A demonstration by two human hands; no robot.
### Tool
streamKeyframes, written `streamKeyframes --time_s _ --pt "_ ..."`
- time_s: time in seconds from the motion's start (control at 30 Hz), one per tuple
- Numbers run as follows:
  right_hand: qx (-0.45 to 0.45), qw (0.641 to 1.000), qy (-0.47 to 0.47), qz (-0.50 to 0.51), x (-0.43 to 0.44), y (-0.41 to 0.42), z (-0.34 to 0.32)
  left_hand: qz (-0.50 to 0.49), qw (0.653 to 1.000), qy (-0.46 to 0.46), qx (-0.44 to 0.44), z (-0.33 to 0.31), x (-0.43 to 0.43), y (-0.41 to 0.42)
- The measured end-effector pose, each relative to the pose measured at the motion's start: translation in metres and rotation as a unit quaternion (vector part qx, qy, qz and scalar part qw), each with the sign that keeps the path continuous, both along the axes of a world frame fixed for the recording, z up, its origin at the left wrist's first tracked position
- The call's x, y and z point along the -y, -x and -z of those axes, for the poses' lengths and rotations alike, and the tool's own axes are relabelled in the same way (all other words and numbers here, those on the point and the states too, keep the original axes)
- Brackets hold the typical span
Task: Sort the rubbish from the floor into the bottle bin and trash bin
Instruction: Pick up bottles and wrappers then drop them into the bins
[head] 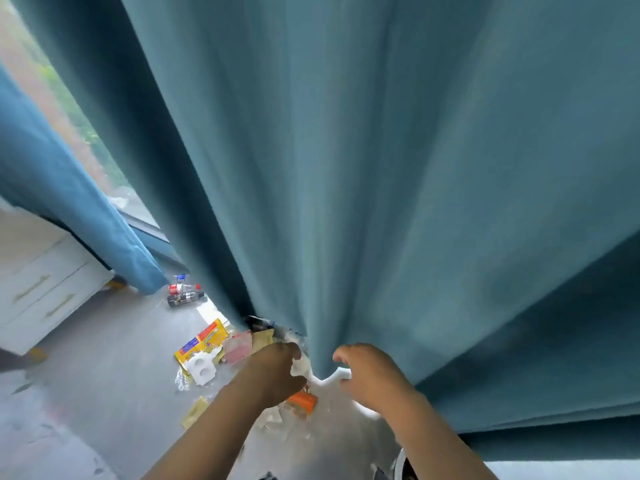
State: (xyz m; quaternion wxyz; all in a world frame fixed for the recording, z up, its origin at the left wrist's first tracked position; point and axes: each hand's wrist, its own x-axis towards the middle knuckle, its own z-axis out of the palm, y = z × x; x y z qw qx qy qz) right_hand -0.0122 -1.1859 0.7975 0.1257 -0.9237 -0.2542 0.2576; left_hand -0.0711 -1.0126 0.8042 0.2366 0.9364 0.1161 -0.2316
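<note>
Rubbish lies on the grey floor at the foot of a teal curtain (363, 168). My left hand (273, 372) curls its fingers round one end of a white crumpled piece of rubbish (325, 381). My right hand (367, 372) pinches the other end, right against the curtain hem. An orange wrapper (304, 400) lies just under my left hand. To the left are a yellow package (204, 339), a white foam piece (201, 368), a pink wrapper (238, 348) and a pale paper scrap (194, 412). Two or three bottles (183, 294) lie further back by the window.
A white drawer cabinet (45, 285) stands at the left. A second curtain panel (69, 209) hangs by the window. A pale round rim (401, 464), possibly a bin, shows at the bottom between my arms. More scraps (277, 422) lie under my forearms.
</note>
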Motion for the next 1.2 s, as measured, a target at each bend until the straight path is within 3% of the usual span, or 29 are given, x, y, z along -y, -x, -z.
streamKeyframes --time_s 0.47,0.93,1.2 --pt "0.000 0.987 -0.002 -0.160 -0.256 0.059 -0.022 -0.201 0.979 -0.010 0.019 -0.007 -0.230 0.115" --pt "0.000 0.941 -0.002 -0.339 -0.406 0.052 -0.016 -0.392 0.920 0.007 0.004 -0.014 -0.322 0.166" --pt "0.004 0.927 -0.026 -0.375 -0.458 0.024 -0.017 -0.437 0.899 0.001 0.015 -0.018 -0.355 0.150"
